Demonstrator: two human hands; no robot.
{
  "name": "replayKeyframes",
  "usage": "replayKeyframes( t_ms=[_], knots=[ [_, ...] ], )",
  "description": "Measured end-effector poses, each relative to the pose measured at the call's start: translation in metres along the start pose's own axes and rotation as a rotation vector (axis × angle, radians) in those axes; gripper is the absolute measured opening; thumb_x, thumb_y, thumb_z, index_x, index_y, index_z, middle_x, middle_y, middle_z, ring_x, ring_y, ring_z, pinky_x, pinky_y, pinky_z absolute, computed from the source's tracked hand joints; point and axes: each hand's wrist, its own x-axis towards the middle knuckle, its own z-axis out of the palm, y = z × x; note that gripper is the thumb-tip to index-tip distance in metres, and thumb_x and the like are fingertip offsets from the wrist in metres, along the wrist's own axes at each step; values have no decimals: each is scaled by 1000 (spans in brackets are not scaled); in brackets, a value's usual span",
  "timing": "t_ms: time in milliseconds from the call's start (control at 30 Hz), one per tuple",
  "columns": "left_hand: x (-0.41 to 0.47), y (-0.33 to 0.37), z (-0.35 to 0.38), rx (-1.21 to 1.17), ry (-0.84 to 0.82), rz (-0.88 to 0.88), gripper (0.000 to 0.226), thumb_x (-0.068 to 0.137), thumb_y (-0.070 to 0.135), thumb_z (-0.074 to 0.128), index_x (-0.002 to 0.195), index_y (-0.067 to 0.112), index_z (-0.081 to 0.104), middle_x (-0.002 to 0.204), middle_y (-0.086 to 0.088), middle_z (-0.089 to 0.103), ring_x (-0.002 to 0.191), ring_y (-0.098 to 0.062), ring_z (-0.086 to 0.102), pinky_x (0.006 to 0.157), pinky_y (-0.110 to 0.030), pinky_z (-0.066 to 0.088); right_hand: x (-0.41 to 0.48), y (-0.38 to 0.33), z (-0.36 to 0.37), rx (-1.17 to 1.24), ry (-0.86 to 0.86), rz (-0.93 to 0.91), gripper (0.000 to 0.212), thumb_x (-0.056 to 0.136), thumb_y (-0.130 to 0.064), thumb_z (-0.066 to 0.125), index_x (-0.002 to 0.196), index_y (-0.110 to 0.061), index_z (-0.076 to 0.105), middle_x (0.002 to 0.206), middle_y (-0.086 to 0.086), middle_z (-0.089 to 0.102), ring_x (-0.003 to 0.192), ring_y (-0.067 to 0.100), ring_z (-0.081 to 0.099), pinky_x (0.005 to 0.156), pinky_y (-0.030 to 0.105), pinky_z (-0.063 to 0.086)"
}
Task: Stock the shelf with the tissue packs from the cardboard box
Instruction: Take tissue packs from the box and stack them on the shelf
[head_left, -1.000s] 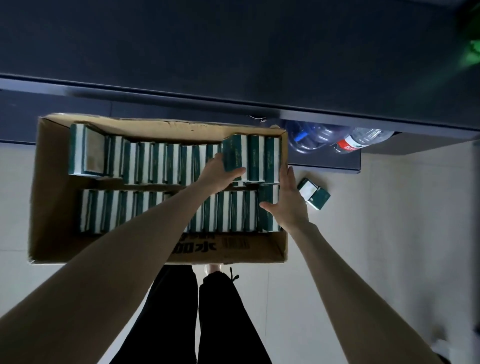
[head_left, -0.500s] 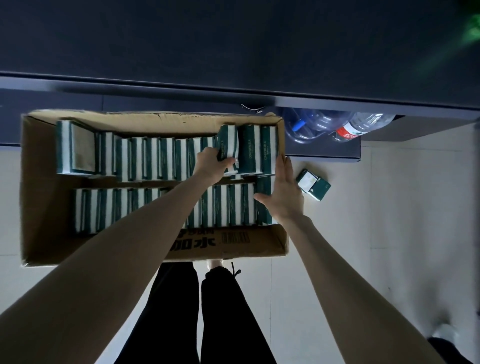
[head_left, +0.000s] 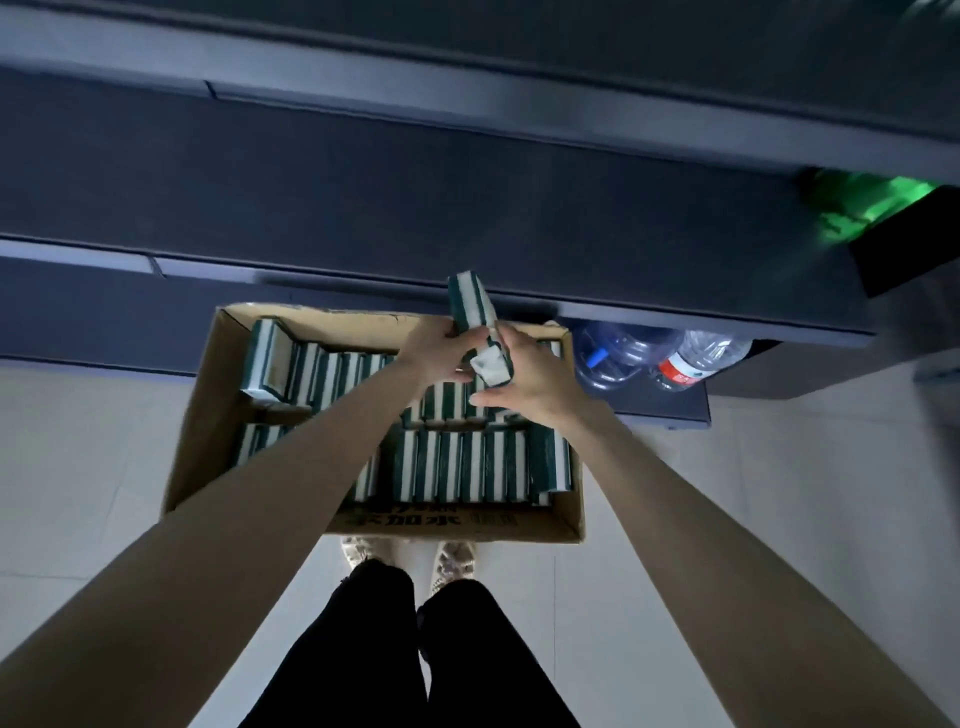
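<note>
An open cardboard box (head_left: 208, 415) stands on the floor below the dark shelf (head_left: 363, 176). It holds two rows of green-and-white tissue packs (head_left: 457, 467) standing on edge. Above the box's far right corner I hold a few tissue packs (head_left: 475, 306) lifted out of it. My left hand (head_left: 441, 345) grips them from the left. My right hand (head_left: 524, 374) grips them from the right, its fingers curled round the lower pack. How many packs are in the bundle is unclear.
Clear plastic bottles (head_left: 670, 358) lie on the lowest shelf board right of the box. A green-lit object (head_left: 872, 208) sits on the shelf at the far right. My legs and shoes (head_left: 405, 558) are just before the box. Pale tiled floor lies on both sides.
Both hands have come up out of the box with tissue packs between them. The view has pulled back and tilted up. The loose pack on the floor has gone from sight.
</note>
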Motion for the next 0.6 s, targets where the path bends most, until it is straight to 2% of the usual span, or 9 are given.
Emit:
replayKeyframes(
  t_ms=[67, 133, 200, 300, 367, 433, 500, 533, 600],
  knots=[
    [-16, 26, -20, 75, 33, 77, 36, 93, 34, 58, 105, 1, 67, 94, -13, 71, 81, -23, 69, 75, -31, 57, -2, -32, -23, -44, 106, -53, 74, 70, -43, 80, 130, -16, 47, 111, 0, 65, 98, 19, 61, 78, 31, 49],
    [-35, 51, -43, 123, 63, 172, 35, 93, 38, 56, 90, 5, 68, 87, -11, 71, 77, -20, 68, 73, -28, 53, -5, -60, -50, -67, 198, -105, 57, 76, -40, 76, 120, -11, 52, 99, 6, 67, 89, 25, 63, 70, 35, 50],
    [-52, 75, -67, 128, 87, 272, 33, 94, 38, 54, 87, 10, 68, 85, -7, 70, 78, -17, 66, 75, -28, 53, -4, -85, -77, -46, 249, -157, 49, 83, -26, 71, 123, -6, 52, 103, 9, 68, 96, 30, 63, 79, 39, 51],
    [-73, 110, -107, 293, 259, 405, 25, 90, 38, 62, 85, 14, 65, 79, 3, 62, 74, -11, 57, 66, -23, 43, -2, -122, -117, 55, 272, -209, 47, 85, -14, 67, 129, -4, 51, 90, -5, 66, 102, 23, 63, 87, 29, 47],
    [-80, 133, -134, 322, 398, 506, 27, 79, 29, 75, 92, 13, 58, 91, -1, 58, 81, -13, 55, 72, -24, 43, -2, -148, -142, 138, 253, -219, 53, 84, -10, 68, 133, -5, 49, 77, -14, 60, 99, 14, 61, 95, 27, 43],
    [-86, 157, -157, 347, 420, 594, 55, 71, 18, 83, 114, 10, 49, 115, -7, 51, 99, -17, 54, 85, -28, 46, 2, -172, -163, 151, 225, -249, 61, 80, -9, 71, 136, -6, 47, 70, -13, 58, 94, 14, 61, 100, 38, 45],
    [-91, 181, -178, 369, 347, 632, 82, 70, 10, 83, 137, 8, 36, 129, -3, 46, 111, -15, 50, 97, -27, 43, 7, -195, -183, 140, 193, -275, 61, 77, -7, 72, 134, -8, 50, 68, -10, 56, 84, 13, 61, 92, 39, 51],
    [-91, 194, -188, 366, 301, 639, 84, 71, 6, 81, 140, 9, 35, 126, 0, 49, 109, -14, 52, 98, -26, 43, 11, -205, -191, 126, 182, -287, 58, 76, -5, 72, 131, -9, 53, 68, -8, 55, 78, 11, 60, 86, 36, 52],
    [-85, 214, -206, 373, 244, 654, 69, 71, 3, 80, 130, 8, 47, 111, -2, 60, 98, -19, 61, 93, -29, 51, 18, -222, -205, 94, 163, -297, 54, 74, -3, 72, 125, -11, 56, 70, -5, 55, 69, 8, 56, 74, 28, 49]
  ],
)
